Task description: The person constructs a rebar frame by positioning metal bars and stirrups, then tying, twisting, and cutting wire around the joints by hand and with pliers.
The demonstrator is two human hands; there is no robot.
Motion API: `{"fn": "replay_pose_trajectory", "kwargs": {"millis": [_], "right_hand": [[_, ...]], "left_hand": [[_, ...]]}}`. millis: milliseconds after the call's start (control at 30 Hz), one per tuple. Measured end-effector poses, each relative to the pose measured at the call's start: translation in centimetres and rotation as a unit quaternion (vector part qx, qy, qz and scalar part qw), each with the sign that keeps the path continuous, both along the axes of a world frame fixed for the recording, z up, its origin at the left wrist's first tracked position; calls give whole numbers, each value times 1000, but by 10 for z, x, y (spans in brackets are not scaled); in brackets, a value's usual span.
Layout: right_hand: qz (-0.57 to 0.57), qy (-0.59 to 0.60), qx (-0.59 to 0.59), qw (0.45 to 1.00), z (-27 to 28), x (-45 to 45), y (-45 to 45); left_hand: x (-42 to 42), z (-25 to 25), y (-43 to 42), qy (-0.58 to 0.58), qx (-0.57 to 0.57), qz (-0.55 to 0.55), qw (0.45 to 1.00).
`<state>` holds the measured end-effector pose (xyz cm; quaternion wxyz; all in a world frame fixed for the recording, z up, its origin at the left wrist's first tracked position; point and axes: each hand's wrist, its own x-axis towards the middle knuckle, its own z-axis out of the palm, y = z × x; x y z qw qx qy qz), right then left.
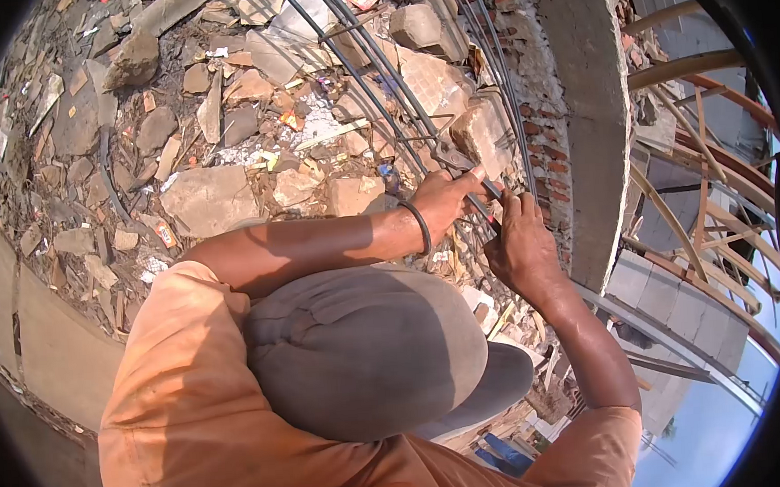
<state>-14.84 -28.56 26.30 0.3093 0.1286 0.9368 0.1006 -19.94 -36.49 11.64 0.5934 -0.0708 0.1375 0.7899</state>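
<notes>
Both hands are on a pair of dark metal pincers [453, 157] beside thin steel bars. My left hand [446, 203], with a dark bracelet at the wrist, is closed against the tool just behind its jaws. Fingers curled, my right hand [526, 242] grips the handle end, where a red patch shows. The head of the pincers is close to the lower end of a bundle of rebar [370, 62], which has thin cross ties. Palms and inner fingers are hidden.
A grey cap [365, 352] and orange sleeves fill the lower middle. Broken concrete [209, 201], stones and litter cover the ground. More bars run along a brick-and-plaster wall [578, 98] at right; curved poles [674, 217] stand beyond it.
</notes>
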Motion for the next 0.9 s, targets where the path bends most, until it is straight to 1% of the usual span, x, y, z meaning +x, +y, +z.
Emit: {"fn": "replay_pose_trajectory", "kwargs": {"millis": [33, 67, 167, 200, 300, 333, 433, 467, 567, 600, 767, 900], "right_hand": [[37, 5, 26, 999, -1, -3, 3], [48, 1, 25, 999, 1, -3, 3], [77, -5, 90, 993, 3, 3, -1], [85, -6, 88, 992, 6, 1, -2], [44, 16, 34, 998, 4, -4, 11], [38, 43, 29, 998, 4, -7, 11], [21, 26, 72, 997, 5, -16, 13], [30, -8, 77, 997, 5, -19, 15], [20, -91, 125, 988, 2, -29, 9], [32, -90, 134, 986, 2, -30, 9], [71, -98, 155, 980, 5, -33, 8], [75, -83, 134, 985, 6, -34, 10]], "left_hand": [[-4, -2, -2, -15, 18, -6, 1000], [-7, -4, -4, -31, 35, -15, 999], [-12, -5, -5, 10, 47, -48, 998], [-12, -6, -1, 19, 53, -59, 997], [-11, -10, 3, -56, 139, -1, 989], [-10, -12, 1, -53, 131, 1, 990], [-8, -18, -13, -41, 103, 7, 994], [-7, -18, -15, -14, 78, 20, 997], [-2, -20, -8, 58, 56, 47, 996], [-4, -19, -5, 67, 39, 46, 996], [-7, -21, -2, 64, 28, 52, 996], [-7, -23, -2, 78, 23, 51, 995]]}}
